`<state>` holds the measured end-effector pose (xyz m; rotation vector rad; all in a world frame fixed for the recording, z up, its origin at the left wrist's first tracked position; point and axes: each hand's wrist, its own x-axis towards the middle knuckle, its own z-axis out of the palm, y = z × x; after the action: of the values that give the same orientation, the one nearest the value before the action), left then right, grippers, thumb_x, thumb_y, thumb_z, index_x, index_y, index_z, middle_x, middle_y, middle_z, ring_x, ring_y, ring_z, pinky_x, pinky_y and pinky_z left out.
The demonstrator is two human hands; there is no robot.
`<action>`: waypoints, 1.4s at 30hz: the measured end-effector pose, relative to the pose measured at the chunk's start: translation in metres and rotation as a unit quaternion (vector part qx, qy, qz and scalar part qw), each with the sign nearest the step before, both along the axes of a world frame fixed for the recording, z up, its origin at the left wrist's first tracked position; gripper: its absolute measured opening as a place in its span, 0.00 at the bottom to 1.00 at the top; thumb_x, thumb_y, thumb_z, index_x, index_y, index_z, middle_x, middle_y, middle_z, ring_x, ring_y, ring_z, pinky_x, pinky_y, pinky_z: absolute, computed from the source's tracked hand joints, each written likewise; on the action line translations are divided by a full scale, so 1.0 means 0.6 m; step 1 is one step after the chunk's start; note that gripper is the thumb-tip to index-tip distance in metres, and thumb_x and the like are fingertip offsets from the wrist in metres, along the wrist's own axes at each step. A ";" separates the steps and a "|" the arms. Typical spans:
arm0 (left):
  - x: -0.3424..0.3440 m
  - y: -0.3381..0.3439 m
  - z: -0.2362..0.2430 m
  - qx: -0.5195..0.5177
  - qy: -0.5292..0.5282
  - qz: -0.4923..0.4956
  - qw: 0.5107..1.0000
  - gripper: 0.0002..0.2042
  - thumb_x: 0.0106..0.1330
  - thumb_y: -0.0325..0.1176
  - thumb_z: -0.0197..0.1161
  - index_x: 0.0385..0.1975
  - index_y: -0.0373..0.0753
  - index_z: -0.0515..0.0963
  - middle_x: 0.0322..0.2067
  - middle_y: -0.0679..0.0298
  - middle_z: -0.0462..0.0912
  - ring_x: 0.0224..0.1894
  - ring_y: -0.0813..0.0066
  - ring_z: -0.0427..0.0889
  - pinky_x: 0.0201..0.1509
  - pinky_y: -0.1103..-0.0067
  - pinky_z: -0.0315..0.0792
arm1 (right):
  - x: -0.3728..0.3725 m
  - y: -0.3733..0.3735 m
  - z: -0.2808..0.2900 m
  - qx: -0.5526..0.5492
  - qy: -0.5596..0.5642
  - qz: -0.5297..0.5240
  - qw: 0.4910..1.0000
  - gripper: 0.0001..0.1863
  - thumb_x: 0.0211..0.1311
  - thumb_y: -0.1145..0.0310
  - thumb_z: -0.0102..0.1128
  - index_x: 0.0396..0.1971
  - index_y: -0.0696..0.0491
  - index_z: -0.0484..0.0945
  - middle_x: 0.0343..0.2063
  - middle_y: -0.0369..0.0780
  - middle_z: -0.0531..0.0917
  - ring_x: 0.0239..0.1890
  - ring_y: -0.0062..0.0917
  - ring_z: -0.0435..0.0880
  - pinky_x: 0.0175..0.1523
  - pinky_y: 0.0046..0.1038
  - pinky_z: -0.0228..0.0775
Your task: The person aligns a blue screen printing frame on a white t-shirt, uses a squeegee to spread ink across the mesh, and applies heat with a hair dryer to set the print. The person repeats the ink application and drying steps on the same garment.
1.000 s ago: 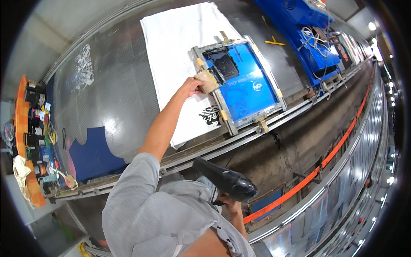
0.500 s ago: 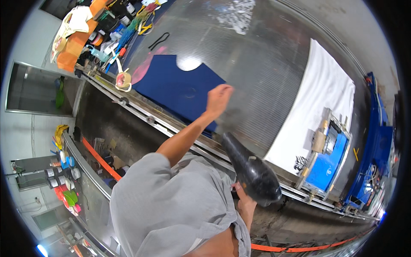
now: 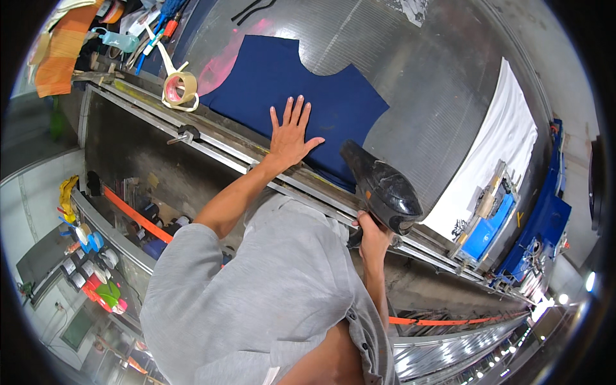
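A navy blue cut fabric piece [image 3: 308,96] with a curved neckline lies flat on the grey table [image 3: 410,83]. My left hand [image 3: 292,135] rests on its near part, palm down with the fingers spread. In my right hand [image 3: 373,236] is a black hair dryer [image 3: 385,189], gripped by its handle, most of which is hidden. Its nozzle points toward the near right edge of the fabric. A pink stain [image 3: 224,64] marks the table beside the fabric's left side.
Along the near edge run metal rails [image 3: 221,154], with a tape roll [image 3: 179,88] at their left. To the right lie white cloth [image 3: 494,141] and a blue screen frame [image 3: 489,226]. A black strap [image 3: 253,11] sits at the far side; tools crowd the far left corner.
My left hand has come down from a raised, closed pose near the fabric's right side and now lies spread on its near part. The hair dryer has risen slightly toward the fabric.
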<state>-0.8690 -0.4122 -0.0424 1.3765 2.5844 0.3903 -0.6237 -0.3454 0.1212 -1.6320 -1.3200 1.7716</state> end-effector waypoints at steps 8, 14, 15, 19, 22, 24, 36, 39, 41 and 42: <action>-0.009 -0.003 -0.007 -0.024 -0.043 0.003 0.999 0.48 0.66 0.66 0.53 0.75 0.36 0.49 0.77 0.51 0.42 0.79 0.50 0.37 0.73 0.39 0.31 | -0.034 0.000 -0.054 0.157 -0.076 0.110 0.979 0.09 0.56 0.79 0.63 0.37 0.61 0.81 0.31 0.39 0.83 0.29 0.22 0.81 0.33 0.26 0.75; -0.011 0.006 0.002 -0.025 -0.068 -0.005 0.997 0.48 0.65 0.65 0.54 0.75 0.35 0.47 0.77 0.51 0.41 0.79 0.48 0.36 0.72 0.38 0.31 | -0.058 0.017 -0.052 0.168 -0.120 0.133 0.969 0.08 0.54 0.77 0.62 0.35 0.60 0.82 0.28 0.38 0.82 0.30 0.23 0.80 0.37 0.28 0.72; -0.011 0.008 0.003 -0.026 -0.068 -0.009 0.997 0.48 0.66 0.65 0.54 0.75 0.35 0.47 0.77 0.51 0.41 0.79 0.48 0.37 0.72 0.38 0.31 | -0.060 0.023 -0.048 0.181 -0.119 0.145 0.965 0.09 0.53 0.77 0.61 0.35 0.60 0.82 0.28 0.37 0.82 0.30 0.23 0.80 0.37 0.28 0.72; -0.008 0.008 -0.003 -0.023 -0.065 -0.015 0.997 0.48 0.66 0.64 0.54 0.75 0.34 0.48 0.77 0.49 0.41 0.79 0.47 0.37 0.72 0.37 0.31 | -0.071 0.038 -0.042 0.180 -0.115 0.164 0.963 0.09 0.52 0.77 0.59 0.35 0.60 0.82 0.27 0.37 0.82 0.29 0.23 0.78 0.37 0.27 0.71; -0.006 0.007 -0.006 -0.013 -0.064 -0.012 0.998 0.48 0.66 0.64 0.54 0.75 0.33 0.48 0.77 0.48 0.41 0.79 0.47 0.37 0.72 0.37 0.31 | -0.075 0.045 -0.038 0.135 -0.087 0.150 0.976 0.10 0.52 0.77 0.59 0.35 0.60 0.82 0.28 0.36 0.81 0.29 0.23 0.78 0.38 0.27 0.70; -0.006 0.007 -0.008 -0.010 -0.064 -0.012 0.998 0.48 0.66 0.64 0.54 0.75 0.32 0.47 0.77 0.48 0.41 0.79 0.47 0.37 0.72 0.37 0.31 | -0.079 0.050 -0.037 0.149 -0.098 0.160 0.971 0.10 0.52 0.76 0.60 0.35 0.60 0.82 0.28 0.36 0.81 0.29 0.22 0.78 0.38 0.27 0.70; 0.005 -0.003 -0.006 -0.001 -0.065 -0.012 0.998 0.48 0.65 0.62 0.58 0.74 0.31 0.49 0.77 0.48 0.42 0.79 0.47 0.38 0.71 0.36 0.33 | -0.068 0.040 -0.056 0.120 -0.081 0.131 0.981 0.12 0.53 0.77 0.61 0.40 0.61 0.82 0.32 0.38 0.82 0.31 0.22 0.80 0.35 0.26 0.75; 0.008 -0.006 -0.006 -0.007 -0.072 -0.015 0.997 0.49 0.66 0.63 0.55 0.75 0.32 0.46 0.77 0.48 0.40 0.79 0.47 0.36 0.71 0.37 0.30 | -0.056 0.037 -0.058 0.114 -0.077 0.162 0.977 0.14 0.54 0.78 0.64 0.43 0.59 0.82 0.38 0.40 0.84 0.40 0.28 0.82 0.46 0.31 0.73; 0.010 -0.008 -0.007 -0.004 -0.069 -0.015 0.997 0.49 0.66 0.64 0.55 0.75 0.31 0.46 0.77 0.48 0.41 0.79 0.47 0.36 0.71 0.37 0.30 | -0.039 0.035 -0.062 0.129 -0.079 0.194 0.969 0.16 0.54 0.79 0.66 0.45 0.58 0.81 0.41 0.41 0.85 0.44 0.31 0.83 0.52 0.33 0.72; 0.010 -0.009 -0.008 -0.003 -0.068 -0.014 0.998 0.49 0.66 0.64 0.55 0.75 0.31 0.46 0.77 0.48 0.41 0.79 0.47 0.37 0.71 0.37 0.30 | -0.031 0.034 -0.064 0.144 -0.083 0.209 0.964 0.17 0.53 0.79 0.66 0.46 0.58 0.81 0.41 0.41 0.85 0.45 0.31 0.83 0.52 0.33 0.72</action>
<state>-0.8629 -0.4175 -0.0472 1.3348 2.4524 0.4546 -0.6420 -0.3250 0.0829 -1.4387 -2.0171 1.5774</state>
